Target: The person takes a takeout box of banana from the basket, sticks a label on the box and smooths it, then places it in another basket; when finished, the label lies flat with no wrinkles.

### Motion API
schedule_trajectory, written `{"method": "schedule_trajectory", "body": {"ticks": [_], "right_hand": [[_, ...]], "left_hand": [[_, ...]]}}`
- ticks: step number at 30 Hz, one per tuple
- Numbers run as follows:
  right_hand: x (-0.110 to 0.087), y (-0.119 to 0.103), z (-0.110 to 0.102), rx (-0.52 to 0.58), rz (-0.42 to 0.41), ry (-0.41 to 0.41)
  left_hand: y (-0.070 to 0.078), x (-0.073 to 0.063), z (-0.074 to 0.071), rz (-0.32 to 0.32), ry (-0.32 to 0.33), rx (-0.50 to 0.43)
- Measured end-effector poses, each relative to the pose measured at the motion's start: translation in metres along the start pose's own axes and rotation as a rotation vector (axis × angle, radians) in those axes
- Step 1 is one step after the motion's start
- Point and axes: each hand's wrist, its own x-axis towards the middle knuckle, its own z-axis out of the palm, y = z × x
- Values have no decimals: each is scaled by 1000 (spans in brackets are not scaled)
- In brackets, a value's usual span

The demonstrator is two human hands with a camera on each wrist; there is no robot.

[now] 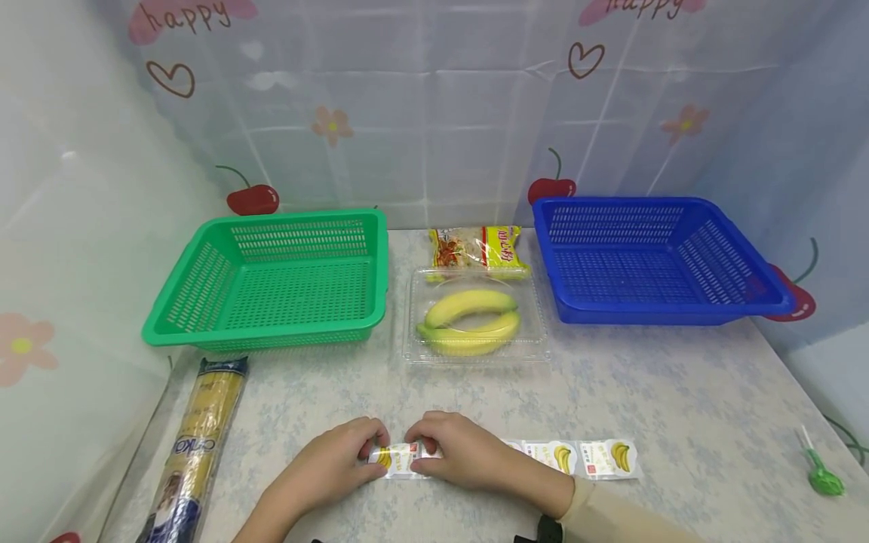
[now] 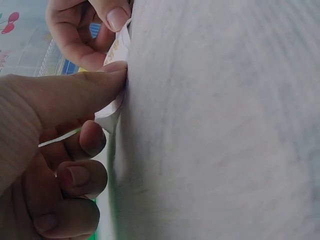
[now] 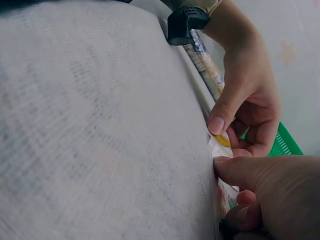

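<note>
A strip of banana-picture stickers (image 1: 604, 461) lies lengthwise along the near part of the table. My left hand (image 1: 336, 460) pinches its left end between thumb and fingers. Close beside it, my right hand (image 1: 468, 456) pinches the same strip a little further right, hiding part of it. In the left wrist view the strip's end (image 2: 107, 120) curls up past the left thumb. A yellow banana picture (image 3: 222, 140) shows between the two thumbs in the right wrist view. Beyond the hands, a clear lidded plastic box (image 1: 536, 351) contains two bananas (image 1: 468, 343).
A green basket (image 1: 265, 335) stands back left, a blue basket (image 1: 672, 311) back right. Between them lies a yellow-and-red food packet (image 1: 475, 249) behind the box. A long pasta packet (image 1: 197, 445) lies at left; a green-wrapped lollipop (image 1: 823, 475) lies far right.
</note>
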Motion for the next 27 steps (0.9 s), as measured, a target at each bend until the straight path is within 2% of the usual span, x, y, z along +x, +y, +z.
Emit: {"method": "schedule_trajectory", "body": {"ticks": [6, 12, 27], "right_hand": [[-1, 1, 2, 22, -28, 26], [-1, 1, 5, 36, -61, 50], [5, -5, 5, 115, -23, 44]], "left_hand": [[0, -1, -1, 24, 1, 4], [0, -2, -1, 22, -4, -5], [-2, -4, 1, 49, 11, -3]]}}
